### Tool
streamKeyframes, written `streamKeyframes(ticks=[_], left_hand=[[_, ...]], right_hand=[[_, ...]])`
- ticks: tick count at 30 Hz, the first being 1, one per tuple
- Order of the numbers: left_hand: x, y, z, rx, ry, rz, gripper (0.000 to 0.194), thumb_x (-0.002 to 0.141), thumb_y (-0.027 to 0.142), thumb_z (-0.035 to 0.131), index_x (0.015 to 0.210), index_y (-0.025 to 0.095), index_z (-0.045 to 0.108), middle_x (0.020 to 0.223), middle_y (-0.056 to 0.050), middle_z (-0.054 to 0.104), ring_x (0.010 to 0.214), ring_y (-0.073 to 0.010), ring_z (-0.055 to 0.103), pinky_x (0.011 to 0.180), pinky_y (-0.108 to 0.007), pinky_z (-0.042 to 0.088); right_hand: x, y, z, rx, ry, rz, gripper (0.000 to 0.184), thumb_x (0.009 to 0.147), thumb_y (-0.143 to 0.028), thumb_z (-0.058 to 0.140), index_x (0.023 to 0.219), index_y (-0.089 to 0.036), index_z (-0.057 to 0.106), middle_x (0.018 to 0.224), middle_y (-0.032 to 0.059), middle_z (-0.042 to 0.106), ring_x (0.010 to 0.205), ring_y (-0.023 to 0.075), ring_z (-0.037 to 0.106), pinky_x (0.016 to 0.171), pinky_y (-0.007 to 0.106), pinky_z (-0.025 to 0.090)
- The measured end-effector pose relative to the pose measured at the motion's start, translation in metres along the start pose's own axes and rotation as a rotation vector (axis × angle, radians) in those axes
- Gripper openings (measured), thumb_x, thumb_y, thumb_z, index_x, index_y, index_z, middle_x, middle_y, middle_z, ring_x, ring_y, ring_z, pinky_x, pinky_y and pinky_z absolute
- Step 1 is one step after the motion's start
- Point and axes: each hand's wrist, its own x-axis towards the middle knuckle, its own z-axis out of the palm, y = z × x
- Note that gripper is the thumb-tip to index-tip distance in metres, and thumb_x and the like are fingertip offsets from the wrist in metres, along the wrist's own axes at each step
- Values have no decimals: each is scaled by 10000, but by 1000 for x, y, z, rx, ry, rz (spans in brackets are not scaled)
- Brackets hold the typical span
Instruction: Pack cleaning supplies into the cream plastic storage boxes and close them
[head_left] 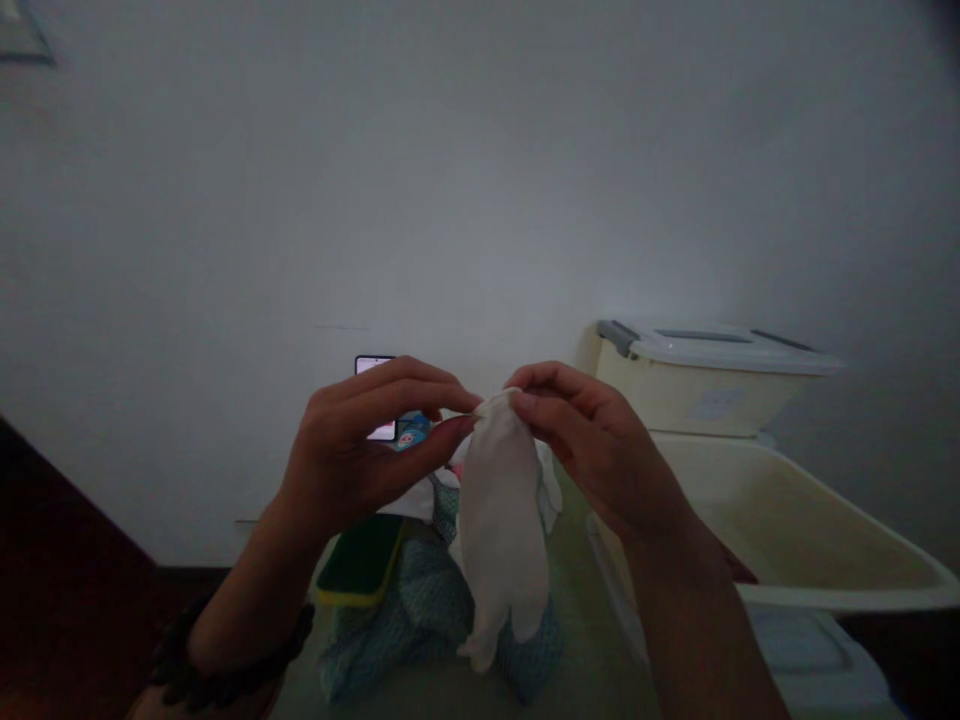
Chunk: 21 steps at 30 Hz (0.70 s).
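A limp white glove [502,500] hangs in front of me, cuff upward, its finger ends dangling. My left hand [375,430] is closed in a pinch on the left side of the cuff, thumb below and fingers above. On the right side of the same edge, my right hand [592,440] pinches the fabric between thumb and fingers. Behind the glove lies a blue-green textured cloth [420,600]. A green and yellow sponge [364,560] rests against that cloth under my left wrist. More white fabric [551,485] shows partly behind the glove.
A phone [367,364] with a lit screen stands near the wall, partly covered by my left hand. Beside it is a blue item [412,430]. An open cream basin [810,530] is at the right, and a lidded storage box [712,390] stands behind it.
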Motion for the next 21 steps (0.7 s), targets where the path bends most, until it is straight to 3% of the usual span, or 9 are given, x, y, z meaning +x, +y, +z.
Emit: streamKeyframes(ticks=[12, 15, 21], left_hand=[[4, 7, 0, 84, -120, 31, 136, 729, 90, 571, 803, 200, 601, 606, 28, 523, 530, -107, 509, 511, -227, 412], [3, 5, 1, 159, -142, 69, 123, 754, 96, 543, 819, 178, 609, 607, 18, 543, 527, -102, 515, 510, -214, 409], [2, -1, 0, 322, -69, 165, 134, 788, 155, 596, 906, 177, 654, 593, 35, 558, 477, -72, 487, 485, -178, 398]], right_hand=[[0, 1, -3, -163, -83, -26, 72, 812, -275, 594, 840, -219, 629, 695, -36, 589, 608, 81, 523, 509, 191, 422], [2, 2, -4, -172, -112, -14, 66, 812, -257, 588, 838, -211, 628, 693, -35, 588, 609, 83, 526, 514, 199, 430], [4, 3, -6, -132, -61, -47, 58, 814, -252, 588, 821, -205, 620, 665, -45, 579, 586, 72, 521, 514, 196, 430]])
